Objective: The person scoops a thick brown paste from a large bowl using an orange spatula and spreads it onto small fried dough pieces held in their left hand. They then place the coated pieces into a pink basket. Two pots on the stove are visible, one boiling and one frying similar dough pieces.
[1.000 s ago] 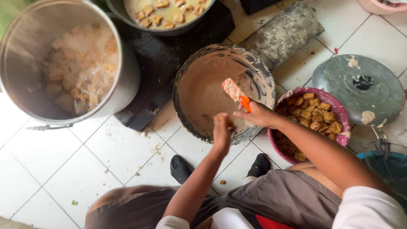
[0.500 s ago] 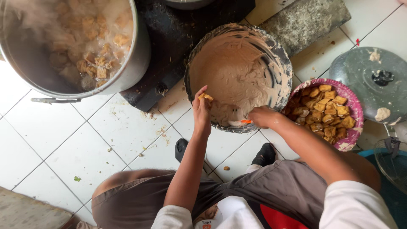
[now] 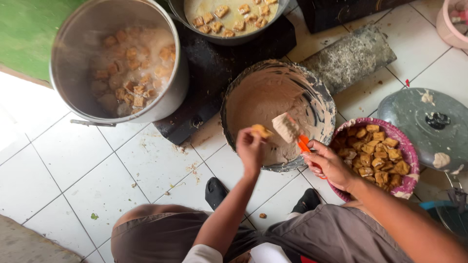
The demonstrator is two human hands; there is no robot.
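My left hand (image 3: pixel 250 147) pinches a small golden piece of fried tofu (image 3: pixel 262 130) over the near rim of a bowl of thick beige batter (image 3: pixel 263 100). My right hand (image 3: pixel 331 165) grips the orange handle of a spatula (image 3: pixel 291 131), whose batter-coated blade is lifted over the batter, right beside the tofu piece. A pink-rimmed basket of fried tofu pieces (image 3: pixel 405 156) sits just right of my right hand.
A large steel pot (image 3: pixel 73 53) holding tofu pieces stands at the left. A pan of tofu in liquid (image 3: pixel 229 19) sits on a black stove (image 3: pixel 214 68). A grey lid (image 3: pixel 429 126) lies at right, a grey block (image 3: pixel 351 56) behind the bowl. White tiled floor (image 3: pixel 73 170) lies below.
The spatula blade has come up out of the batter, coated. My left hand has drawn back toward the bowl's near rim with the tofu piece. The view has shifted.
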